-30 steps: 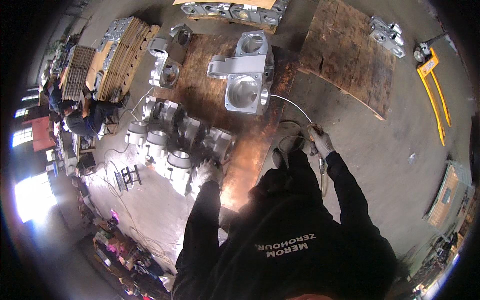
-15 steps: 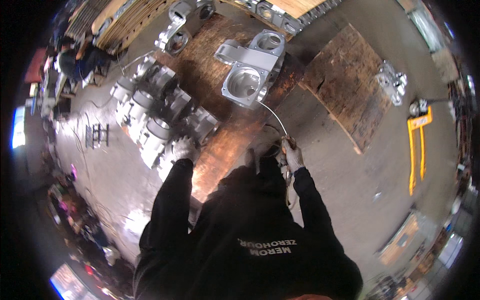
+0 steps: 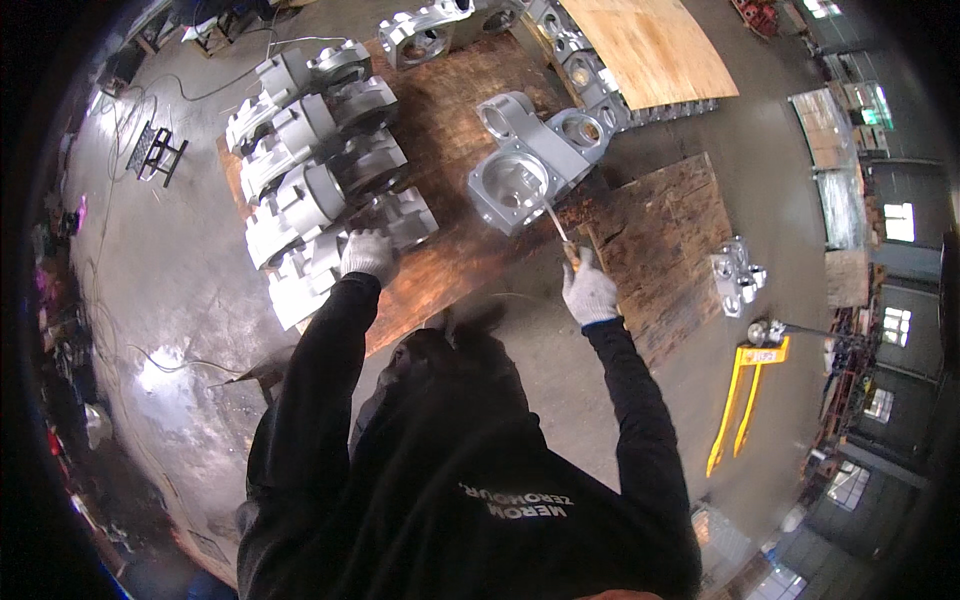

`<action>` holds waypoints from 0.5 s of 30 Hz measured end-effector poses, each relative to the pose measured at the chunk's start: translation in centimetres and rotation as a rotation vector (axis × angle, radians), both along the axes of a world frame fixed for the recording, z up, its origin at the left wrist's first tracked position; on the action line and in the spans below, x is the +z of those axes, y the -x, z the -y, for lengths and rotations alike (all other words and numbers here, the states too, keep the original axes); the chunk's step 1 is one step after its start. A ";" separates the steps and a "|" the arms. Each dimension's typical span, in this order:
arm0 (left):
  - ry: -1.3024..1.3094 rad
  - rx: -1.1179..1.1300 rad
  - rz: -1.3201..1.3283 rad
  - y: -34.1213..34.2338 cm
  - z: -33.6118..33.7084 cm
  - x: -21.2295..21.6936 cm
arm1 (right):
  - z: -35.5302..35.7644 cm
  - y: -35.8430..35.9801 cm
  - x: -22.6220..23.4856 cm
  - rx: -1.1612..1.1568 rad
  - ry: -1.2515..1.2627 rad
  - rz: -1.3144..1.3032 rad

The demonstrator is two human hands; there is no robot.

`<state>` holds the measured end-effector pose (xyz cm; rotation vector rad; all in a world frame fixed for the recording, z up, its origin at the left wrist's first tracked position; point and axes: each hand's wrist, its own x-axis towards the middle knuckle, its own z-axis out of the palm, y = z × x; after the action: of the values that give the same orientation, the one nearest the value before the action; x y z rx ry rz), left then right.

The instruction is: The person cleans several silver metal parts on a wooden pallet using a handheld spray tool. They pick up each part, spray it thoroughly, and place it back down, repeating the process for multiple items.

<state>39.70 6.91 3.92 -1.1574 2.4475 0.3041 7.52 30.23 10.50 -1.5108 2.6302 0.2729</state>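
Observation:
My left hand (image 3: 367, 255), in a white glove, rests on a grey metal casting (image 3: 330, 265) at the near end of a row of similar castings (image 3: 310, 150). My right hand (image 3: 588, 290), also gloved, grips a thin rod-like tool (image 3: 553, 222) whose tip reaches the bore of a large square grey casting (image 3: 520, 170). All of these stand on a rusty brown steel plate (image 3: 450, 100) on the floor. My black sleeves and torso fill the lower middle of the picture.
A second rusty plate (image 3: 660, 240) lies to the right, with a small casting (image 3: 738, 275) on the floor beside it. A yellow pallet jack (image 3: 740, 400) stands further right. A plywood sheet (image 3: 640, 45) covers more castings at the top. A small metal stand (image 3: 155, 150) sits left.
The view has swung toward the castings. My left hand has come down onto the nearest casting in the row. My right hand has brought the tool's tip up to the large casting.

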 end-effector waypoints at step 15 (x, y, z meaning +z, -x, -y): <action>-0.050 0.003 -0.096 -0.6 0.1 0.4 | 5.7 4.3 1.0 -0.122 -0.087 0.335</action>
<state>40.25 6.76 4.30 -1.1505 2.5057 0.4293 3.20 24.57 11.49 -1.2401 2.3989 0.1113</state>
